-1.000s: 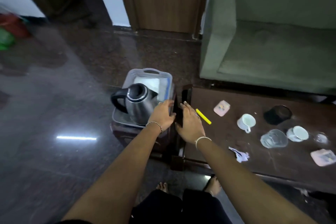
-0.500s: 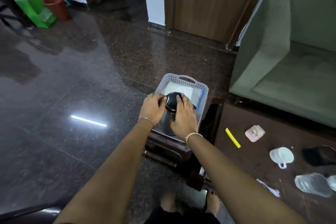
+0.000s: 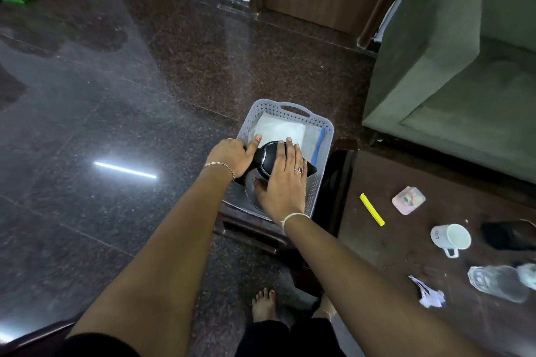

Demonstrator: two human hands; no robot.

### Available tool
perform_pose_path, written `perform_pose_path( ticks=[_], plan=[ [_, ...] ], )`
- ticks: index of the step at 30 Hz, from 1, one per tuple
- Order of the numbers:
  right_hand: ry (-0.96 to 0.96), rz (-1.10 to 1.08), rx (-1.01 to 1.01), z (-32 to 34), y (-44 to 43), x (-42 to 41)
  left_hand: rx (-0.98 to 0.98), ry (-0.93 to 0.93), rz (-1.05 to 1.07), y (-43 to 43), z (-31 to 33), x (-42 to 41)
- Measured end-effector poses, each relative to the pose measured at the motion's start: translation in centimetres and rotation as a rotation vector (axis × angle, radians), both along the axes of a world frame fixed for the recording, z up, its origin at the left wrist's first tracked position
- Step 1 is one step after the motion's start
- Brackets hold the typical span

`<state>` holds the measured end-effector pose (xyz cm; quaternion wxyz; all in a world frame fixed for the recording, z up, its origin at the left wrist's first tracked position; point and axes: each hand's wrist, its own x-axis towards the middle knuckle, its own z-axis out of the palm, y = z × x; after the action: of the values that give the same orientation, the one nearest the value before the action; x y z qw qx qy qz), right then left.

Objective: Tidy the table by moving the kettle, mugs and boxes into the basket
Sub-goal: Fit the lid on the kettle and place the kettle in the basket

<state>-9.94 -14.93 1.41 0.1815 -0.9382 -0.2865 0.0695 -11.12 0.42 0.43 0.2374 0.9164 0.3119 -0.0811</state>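
A steel kettle with a black lid (image 3: 268, 155) stands in the near end of the grey perforated basket (image 3: 327, 136), which rests on a low dark stool. My left hand (image 3: 232, 158) grips the kettle's left side and my right hand (image 3: 282, 180) lies over its top and front, hiding most of the body. White paper and a blue strip lie in the basket's far end. On the dark table to the right stand a white mug (image 3: 451, 238) and a small pink box (image 3: 408, 200).
A yellow stick (image 3: 371, 209), a black object (image 3: 510, 235), clear plastic wrap (image 3: 499, 282) and crumpled paper (image 3: 429, 294) lie on the table (image 3: 391, 255). A green sofa (image 3: 464, 66) stands behind it. Glossy dark floor spreads to the left. My bare feet are below.
Both hands have settled the kettle lower into the basket's near end and turned it; the camera has moved closer and tilted down.
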Motion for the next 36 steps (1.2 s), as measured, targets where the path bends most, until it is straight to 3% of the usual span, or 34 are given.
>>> perform_pose_path(
  ticks=[7,16,22,28,36],
  plan=[
    [-0.008,-0.064,0.004,-0.3,0.6,-0.3,0.041,0.036,-0.11,0.7,-0.3,1.0],
    [0.043,-0.133,0.131,0.7,-1.8,0.2,-0.02,-0.161,0.023,-2.7,0.4,0.0],
    [0.054,-0.16,0.214,1.6,-4.7,0.8,0.082,-0.207,0.013,-6.4,2.7,0.6],
    [-0.028,-0.19,0.307,4.4,-6.3,0.9,0.13,-0.279,0.048,-8.2,6.8,1.0],
    [-0.197,-0.242,0.353,9.8,-11.0,0.8,0.054,-0.403,0.093,-13.8,12.1,1.0]
  ],
)
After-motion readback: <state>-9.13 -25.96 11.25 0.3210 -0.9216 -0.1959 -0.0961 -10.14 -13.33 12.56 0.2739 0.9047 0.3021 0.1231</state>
